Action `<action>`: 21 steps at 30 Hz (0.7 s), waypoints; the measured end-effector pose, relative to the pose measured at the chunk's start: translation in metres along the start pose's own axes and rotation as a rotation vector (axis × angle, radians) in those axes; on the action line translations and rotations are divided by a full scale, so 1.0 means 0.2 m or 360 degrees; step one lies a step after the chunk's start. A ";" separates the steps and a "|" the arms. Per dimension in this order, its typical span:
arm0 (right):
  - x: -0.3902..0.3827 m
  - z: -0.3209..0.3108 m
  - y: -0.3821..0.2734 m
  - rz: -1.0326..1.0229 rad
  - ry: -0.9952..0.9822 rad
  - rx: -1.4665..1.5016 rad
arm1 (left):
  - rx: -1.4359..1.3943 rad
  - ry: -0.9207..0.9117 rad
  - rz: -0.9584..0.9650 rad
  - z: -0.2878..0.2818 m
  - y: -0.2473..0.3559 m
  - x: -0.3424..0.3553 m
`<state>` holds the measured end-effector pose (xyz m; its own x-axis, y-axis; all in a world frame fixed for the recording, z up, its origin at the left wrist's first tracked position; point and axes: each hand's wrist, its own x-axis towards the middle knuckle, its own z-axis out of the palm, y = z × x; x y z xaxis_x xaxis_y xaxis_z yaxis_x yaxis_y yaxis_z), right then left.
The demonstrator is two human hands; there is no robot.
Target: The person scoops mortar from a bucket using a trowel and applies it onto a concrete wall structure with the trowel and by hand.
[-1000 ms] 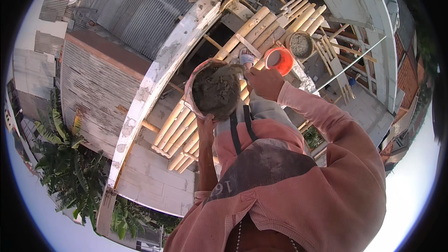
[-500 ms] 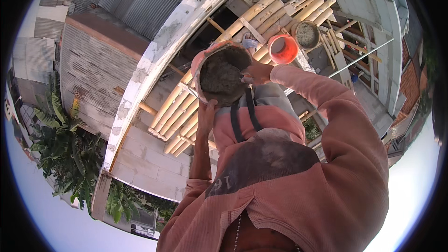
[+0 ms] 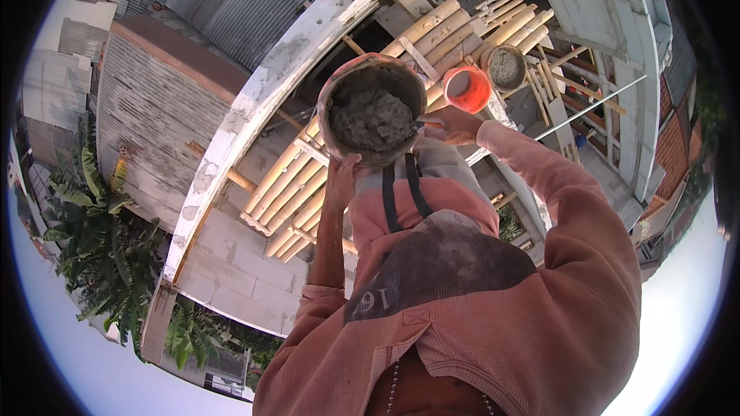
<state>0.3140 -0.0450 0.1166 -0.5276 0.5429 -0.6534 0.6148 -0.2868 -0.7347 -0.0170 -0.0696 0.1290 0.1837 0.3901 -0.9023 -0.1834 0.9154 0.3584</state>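
Observation:
A round, mortar-smeared bucket (image 3: pixel 324 108) with a reddish rim is held up in front of me, its mouth facing me. Lumpy wet grey mortar (image 3: pixel 374 117) fills much of it. My left hand (image 3: pixel 344 169) grips the bucket's near lower edge, thumb over the rim. At the bucket's right rim, my right hand (image 3: pixel 456 125) is closed around a trowel-like hand tool (image 3: pixel 430 125). Only a short grey piece of that tool shows; the rest is hidden by the fingers and the rim.
Beyond the bucket stand an orange-red bucket (image 3: pixel 468 89) and a mortar-filled bucket (image 3: pixel 506 68) on a platform of bamboo poles (image 3: pixel 289 192). A pale wall top (image 3: pixel 231 127) curves along the left. Gaps show between the poles and boards; a thin pale rod (image 3: pixel 593 108) slants at right.
The bucket has shifted slightly right and turned more toward me, covering the sandalled foot. My right hand has drawn right and slightly down, away from the mortar. My left hand keeps its grip.

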 end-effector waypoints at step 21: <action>0.10 -0.30 -0.64 0.0098 0.0697 0.2079 | -0.0293 0.0177 0.0182 -0.19 0.05 0.01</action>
<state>0.2594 0.0496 0.2090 -0.1441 0.6345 -0.7593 -0.4898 -0.7125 -0.5024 -0.0558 -0.0640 0.1207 0.0457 0.4676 -0.8827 -0.3718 0.8282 0.4194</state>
